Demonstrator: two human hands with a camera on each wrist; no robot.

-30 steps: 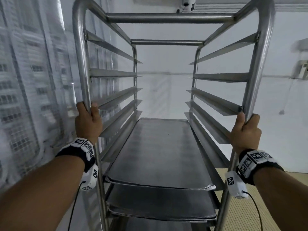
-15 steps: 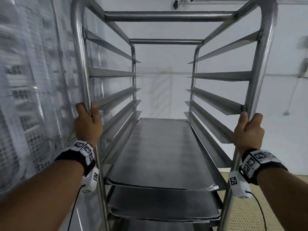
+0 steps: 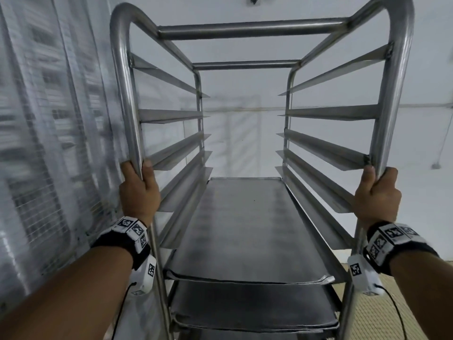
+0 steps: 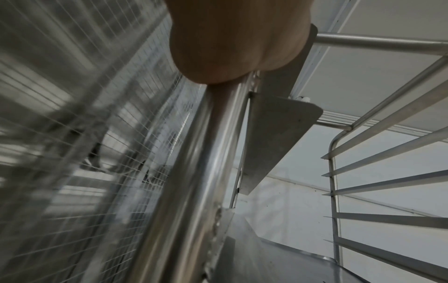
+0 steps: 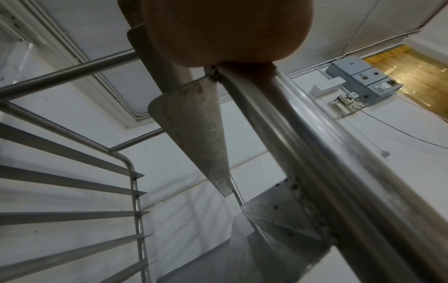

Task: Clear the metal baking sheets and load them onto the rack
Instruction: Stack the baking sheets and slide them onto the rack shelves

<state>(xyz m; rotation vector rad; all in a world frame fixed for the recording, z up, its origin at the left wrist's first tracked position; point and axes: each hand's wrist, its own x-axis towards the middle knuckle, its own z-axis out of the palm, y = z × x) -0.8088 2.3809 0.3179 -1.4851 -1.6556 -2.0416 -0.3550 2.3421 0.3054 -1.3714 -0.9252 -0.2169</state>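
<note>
A tall steel rack (image 3: 247, 28) fills the head view, with angled runners down both sides. A metal baking sheet (image 3: 242, 231) lies on one pair of runners, and a second sheet (image 3: 252, 307) sits on the level below it. My left hand (image 3: 138, 190) grips the rack's near left upright (image 3: 125, 94). My right hand (image 3: 376, 195) grips the near right upright (image 3: 389, 94). In the left wrist view the left hand (image 4: 237, 38) wraps the tube (image 4: 184, 191); the right wrist view shows the right hand (image 5: 225, 30) round its tube (image 5: 315, 153).
A wire-mesh partition behind clear sheeting (image 3: 49, 143) runs close along the rack's left side. White walls (image 3: 245, 133) stand behind and to the right. Yellow flooring (image 3: 392, 310) shows at the lower right. Grey electrical boxes (image 5: 361, 80) hang on the right wall.
The mesh partition on the left has slid and blurred past while the rack stays fixed between my hands, so rack and I have moved together. Both grips are unchanged.
</note>
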